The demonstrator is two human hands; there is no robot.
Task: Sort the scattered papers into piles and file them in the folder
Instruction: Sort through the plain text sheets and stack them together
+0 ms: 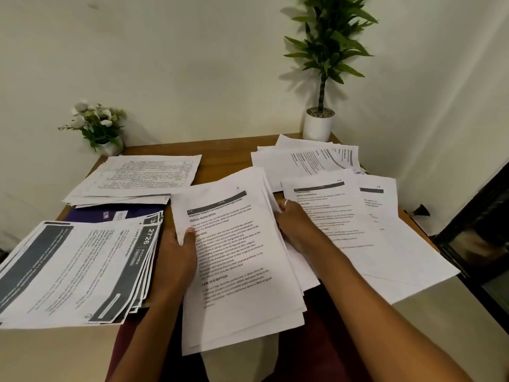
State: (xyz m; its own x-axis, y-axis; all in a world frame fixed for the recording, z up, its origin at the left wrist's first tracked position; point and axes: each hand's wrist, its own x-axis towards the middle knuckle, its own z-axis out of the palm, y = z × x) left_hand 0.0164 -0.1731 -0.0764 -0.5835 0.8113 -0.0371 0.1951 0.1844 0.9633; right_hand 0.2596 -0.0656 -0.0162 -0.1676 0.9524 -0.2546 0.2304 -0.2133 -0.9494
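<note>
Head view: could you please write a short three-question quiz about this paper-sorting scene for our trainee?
1. True or false: the left hand and the right hand both grip the centre stack by its side edges.
2. Where does the purple folder lie? A. partly under paper piles at the left of the table; B. standing upright on its edge; C. in the right hand.
3. Fill the gap: the dark-banded pile lies on the person's ____ side.
Key: 1 true; 2 A; 3 left.
</note>
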